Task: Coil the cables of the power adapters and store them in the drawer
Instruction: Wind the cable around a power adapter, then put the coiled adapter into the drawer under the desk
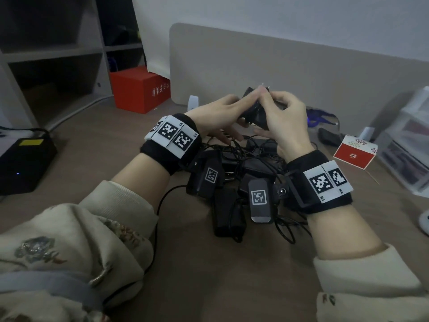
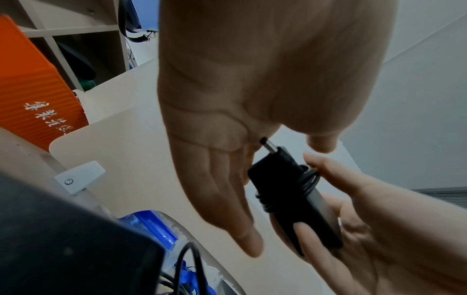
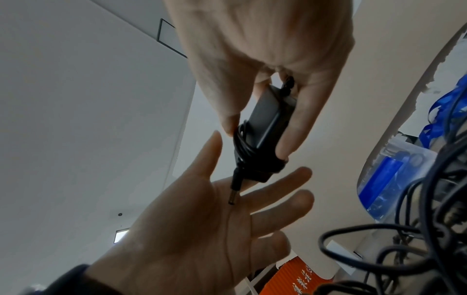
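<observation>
My right hand [image 1: 283, 122] grips a black power adapter [image 1: 255, 118] above the desk, thumb and fingers round its body [image 3: 267, 123]. Its thin cable is wound several turns around the middle [image 2: 285, 191], and the barrel plug [image 2: 267, 144] sticks out at the end toward my left palm. My left hand [image 1: 227, 112] is beside the adapter with straight fingers [image 3: 202, 229], holding nothing; its index fingertip reaches the adapter's top. Under both hands, a pile of black adapters with tangled cables [image 1: 232, 173] lies on the desk.
A beige divider panel [image 1: 301, 77] stands behind the hands. A red box [image 1: 139, 89] sits at back left and a black device [image 1: 21, 161] at far left. Clear plastic drawers [image 1: 408, 140] stand at right, with a small red-and-white box [image 1: 355, 152] and blue lanyard [image 1: 318, 117] near them.
</observation>
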`<state>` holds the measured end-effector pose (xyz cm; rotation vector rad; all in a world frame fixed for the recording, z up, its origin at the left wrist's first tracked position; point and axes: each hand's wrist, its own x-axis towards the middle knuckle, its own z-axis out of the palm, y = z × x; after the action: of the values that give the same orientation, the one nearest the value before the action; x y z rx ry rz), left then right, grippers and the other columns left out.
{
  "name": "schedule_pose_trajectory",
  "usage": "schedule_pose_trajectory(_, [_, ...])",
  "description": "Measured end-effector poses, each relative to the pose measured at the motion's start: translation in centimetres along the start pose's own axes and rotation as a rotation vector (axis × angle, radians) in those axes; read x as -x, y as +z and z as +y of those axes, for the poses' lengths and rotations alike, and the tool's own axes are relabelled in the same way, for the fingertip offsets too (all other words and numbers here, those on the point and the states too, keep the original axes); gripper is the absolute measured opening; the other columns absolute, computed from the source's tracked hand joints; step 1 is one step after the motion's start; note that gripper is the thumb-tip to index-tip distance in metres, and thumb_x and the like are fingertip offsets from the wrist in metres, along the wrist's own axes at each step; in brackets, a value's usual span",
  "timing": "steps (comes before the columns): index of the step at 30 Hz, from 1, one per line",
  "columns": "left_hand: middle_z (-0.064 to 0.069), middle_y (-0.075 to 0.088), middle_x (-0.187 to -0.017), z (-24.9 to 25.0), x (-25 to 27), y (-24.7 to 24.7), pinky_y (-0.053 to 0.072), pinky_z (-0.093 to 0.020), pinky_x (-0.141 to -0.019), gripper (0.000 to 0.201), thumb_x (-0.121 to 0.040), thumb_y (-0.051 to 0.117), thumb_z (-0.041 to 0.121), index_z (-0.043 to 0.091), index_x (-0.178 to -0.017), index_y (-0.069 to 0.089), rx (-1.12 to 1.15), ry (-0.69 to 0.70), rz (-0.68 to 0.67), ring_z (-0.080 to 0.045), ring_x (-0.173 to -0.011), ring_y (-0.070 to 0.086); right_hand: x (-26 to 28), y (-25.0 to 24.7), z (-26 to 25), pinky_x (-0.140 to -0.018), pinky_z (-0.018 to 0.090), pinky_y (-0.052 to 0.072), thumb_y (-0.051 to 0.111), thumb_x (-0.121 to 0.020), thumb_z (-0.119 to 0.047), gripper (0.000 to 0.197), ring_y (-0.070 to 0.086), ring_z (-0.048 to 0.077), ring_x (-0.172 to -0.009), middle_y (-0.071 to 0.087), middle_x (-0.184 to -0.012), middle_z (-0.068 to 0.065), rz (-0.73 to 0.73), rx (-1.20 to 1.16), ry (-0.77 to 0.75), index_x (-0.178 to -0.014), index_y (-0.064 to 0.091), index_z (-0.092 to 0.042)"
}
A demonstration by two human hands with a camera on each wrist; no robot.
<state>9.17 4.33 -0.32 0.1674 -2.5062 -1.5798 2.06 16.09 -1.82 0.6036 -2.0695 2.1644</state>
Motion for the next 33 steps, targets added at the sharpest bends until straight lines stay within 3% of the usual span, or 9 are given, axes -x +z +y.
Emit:
schedule_pose_trajectory(3, [-0.003, 0.072, -0.096, 0.2, 0.5, 0.2, 0.051, -0.024, -0.053, 0.039, -0.099, 0.044, 0.053, 0.017, -0.104, 0.059, -0.004, 0.104, -0.008, -0.015, -0.067, 0.069, 0.4, 0.1, -0.6, -0.054, 0.027, 0.057, 0.065, -0.09, -0.043, 0.036, 0.071, 0.013, -0.088, 0.069, -0.104, 0.005, -0.055, 0.005, 0.017, -0.106, 0.066, -0.01])
schedule_pose_trajectory(9, [0.003, 0.069, -0.074, 0.4, 1.6, 0.1, 0.045, -0.022, -0.044, 0.038, -0.095, 0.054, 0.053, 0.017, -0.101, 0.063, 0.008, 0.118, 0.171, -0.008, -0.049, 0.056, 1.9, 0.0, -2.7, -0.054, 0.027, 0.057, 0.043, -0.102, -0.041, 0.036, 0.071, 0.016, -0.085, 0.069, -0.094, 0.005, -0.14, -0.03, 0.096, -0.094, 0.065, -0.013])
schedule_pose_trajectory(15, [-0.005, 0.068, -0.079, 1.1, 5.1, -0.1, 0.045, -0.022, -0.046, 0.041, -0.097, 0.053, 0.05, 0.01, -0.102, 0.062, 0.123, 0.123, 0.31, -0.008, -0.048, 0.052, 4.3, 0.6, -4.4, -0.06, 0.032, 0.06, 0.051, -0.1, -0.035, 0.03, 0.066, 0.022, -0.103, 0.059, -0.122, 0.006, -0.105, -0.071, 0.073, -0.122, 0.052, -0.014])
schedule_pose_trajectory(20, [-0.01, 0.07, -0.088, 1.3, 8.9, -0.8, 0.05, -0.026, -0.054, 0.046, -0.097, 0.053, 0.051, 0.007, -0.105, 0.064, 0.3, 0.123, 0.364, -0.013, -0.055, 0.057, 7.2, 2.8, -6.5, -0.061, 0.026, 0.057, 0.065, -0.092, -0.032, 0.045, 0.066, 0.014, -0.094, 0.061, -0.114, 0.003, -0.101, -0.212, 0.079, -0.13, 0.047, -0.014])
schedule_pose_trajectory(22, [-0.013, 0.071, -0.095, 1.1, 10.6, -1.2, 0.048, -0.025, -0.05, 0.058, -0.093, 0.057, 0.053, 0.001, -0.119, 0.058, 0.37, 0.105, 0.393, -0.014, -0.056, 0.06, 8.7, 4.2, -7.3, -0.059, 0.025, 0.056, 0.068, -0.09, -0.031, 0.048, 0.067, 0.014, -0.089, 0.064, -0.108, 0.004, -0.16, -0.256, 0.101, -0.129, 0.046, -0.013])
schedule_pose_trajectory(24, [-0.013, 0.07, -0.096, 0.8, 12.5, -1.7, 0.046, -0.025, -0.048, 0.065, -0.09, 0.057, 0.052, 0.0, -0.128, 0.05, 0.423, 0.084, 0.461, -0.015, -0.057, 0.063, 10.3, 5.5, -7.8, -0.067, 0.032, 0.061, 0.069, -0.089, -0.029, 0.047, 0.069, 0.017, -0.087, 0.066, -0.105, 0.006, -0.237, -0.27, 0.103, -0.127, 0.048, -0.011])
schedule_pose_trajectory(29, [-0.007, 0.07, -0.094, -0.2, 19.0, -3.8, 0.043, -0.023, -0.045, 0.046, -0.094, 0.05, 0.048, 0.014, -0.123, 0.04, 0.319, 0.056, 0.732, -0.019, -0.061, 0.068, 15.1, 9.3, -8.7, -0.073, 0.043, 0.062, 0.063, -0.094, -0.025, 0.031, 0.067, 0.02, -0.092, 0.067, -0.105, 0.007, -0.465, -0.258, 0.113, -0.119, 0.055, -0.01])
schedule_pose_trajectory(31, [-0.008, 0.071, -0.094, -1.1, 21.6, -5.1, 0.04, -0.024, -0.042, 0.05, -0.092, 0.049, 0.05, 0.01, -0.122, 0.045, 0.271, 0.058, 0.828, -0.025, -0.064, 0.071, 17.3, 11.3, -9.0, -0.067, 0.04, 0.062, 0.063, -0.094, -0.025, 0.031, 0.067, 0.02, -0.086, 0.067, -0.104, 0.007, -0.539, -0.284, 0.135, -0.12, 0.054, -0.01])
schedule_pose_trajectory(33, [-0.009, 0.069, -0.084, -2.0, 24.3, -6.1, 0.036, -0.023, -0.041, 0.055, -0.09, 0.048, 0.051, 0.005, -0.121, 0.049, 0.271, 0.034, 0.897, -0.025, -0.054, 0.064, 19.6, 13.3, -9.3, -0.054, 0.031, 0.056, 0.064, -0.093, -0.023, 0.031, 0.066, 0.019, -0.069, 0.067, -0.098, 0.011, -0.602, -0.318, 0.141, -0.118, 0.054, -0.008])
